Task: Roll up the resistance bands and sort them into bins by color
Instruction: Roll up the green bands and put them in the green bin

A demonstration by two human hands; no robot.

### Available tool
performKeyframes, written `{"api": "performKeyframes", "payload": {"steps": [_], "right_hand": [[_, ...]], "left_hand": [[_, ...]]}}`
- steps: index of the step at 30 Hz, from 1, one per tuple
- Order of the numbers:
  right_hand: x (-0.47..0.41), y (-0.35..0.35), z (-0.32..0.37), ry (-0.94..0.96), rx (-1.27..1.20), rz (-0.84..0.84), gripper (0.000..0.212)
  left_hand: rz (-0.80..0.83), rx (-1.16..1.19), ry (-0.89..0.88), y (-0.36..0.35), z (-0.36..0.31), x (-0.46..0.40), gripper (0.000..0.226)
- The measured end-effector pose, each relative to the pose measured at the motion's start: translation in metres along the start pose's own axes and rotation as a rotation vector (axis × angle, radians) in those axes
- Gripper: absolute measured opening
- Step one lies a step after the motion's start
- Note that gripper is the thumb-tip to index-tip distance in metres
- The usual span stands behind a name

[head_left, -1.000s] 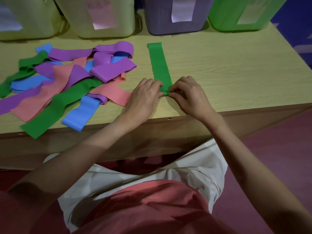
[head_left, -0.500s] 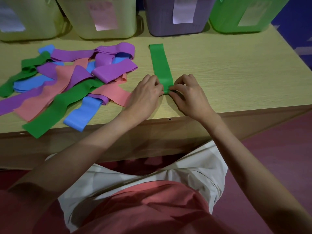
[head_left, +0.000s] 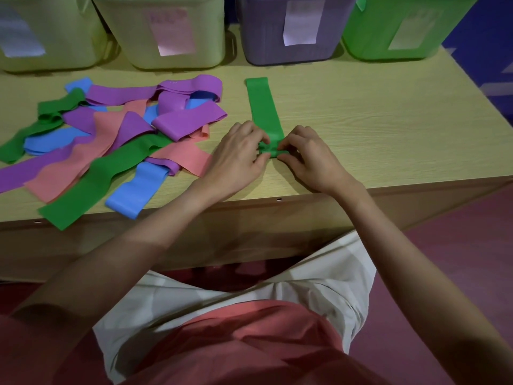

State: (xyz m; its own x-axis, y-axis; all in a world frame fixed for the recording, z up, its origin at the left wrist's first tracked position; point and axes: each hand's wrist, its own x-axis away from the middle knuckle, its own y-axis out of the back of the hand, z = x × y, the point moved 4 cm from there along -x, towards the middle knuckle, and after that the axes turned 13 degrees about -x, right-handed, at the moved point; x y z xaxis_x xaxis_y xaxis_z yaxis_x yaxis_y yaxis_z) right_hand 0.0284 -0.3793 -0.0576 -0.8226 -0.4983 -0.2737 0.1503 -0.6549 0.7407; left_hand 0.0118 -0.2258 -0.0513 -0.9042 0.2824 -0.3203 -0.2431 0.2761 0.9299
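One green band (head_left: 265, 107) is barely begun, pinched by left hand (head_left: 238, 154) and right hand (head_left: 308, 159); the pile (head_left: 116, 140) remains unrolled.

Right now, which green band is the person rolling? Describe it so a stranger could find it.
Start at the purple bin at the back of the wooden table. In front of it one green band lies straight, alone, its near end rolled between both hands. The other green bands lie tangled in the mixed pile to the left.

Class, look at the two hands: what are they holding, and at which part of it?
Both the left hand and right hand pinch the green band at its near end, where the roll starts.
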Motion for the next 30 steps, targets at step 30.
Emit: {"api": "performKeyframes", "payload": {"steps": [30], "right_hand": [[0.0021,0.0,-0.0041,0.003,-0.015,-0.087,0.023]], "left_hand": [[-0.007,-0.006,0.095,-0.0008,0.0002,0.0028,0.022]]}}
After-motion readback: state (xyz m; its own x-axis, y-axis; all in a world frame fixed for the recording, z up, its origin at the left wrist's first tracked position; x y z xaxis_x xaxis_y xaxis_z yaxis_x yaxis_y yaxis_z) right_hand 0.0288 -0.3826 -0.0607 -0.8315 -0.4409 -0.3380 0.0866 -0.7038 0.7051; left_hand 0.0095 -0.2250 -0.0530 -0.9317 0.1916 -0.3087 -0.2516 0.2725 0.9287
